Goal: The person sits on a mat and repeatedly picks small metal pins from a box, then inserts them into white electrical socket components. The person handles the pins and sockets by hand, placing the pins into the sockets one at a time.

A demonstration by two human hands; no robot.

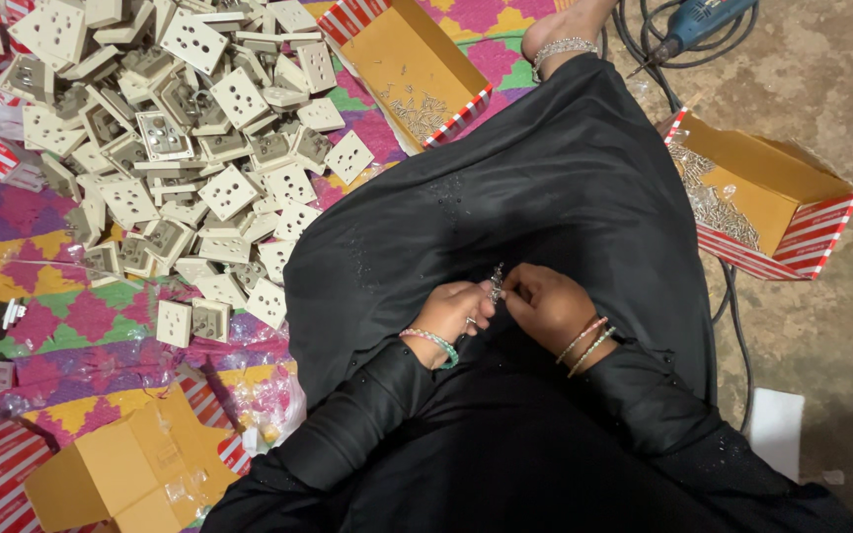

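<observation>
Hands meet at the middle of the frame, over our black lap. Our left hand (451,314) and right hand (545,304) pinch their fingers shut on a small metal part (497,283) between them. Upper left, we see a heap of cream socket plates (190,148); at right, a cardboard box (762,192) of screws.
</observation>
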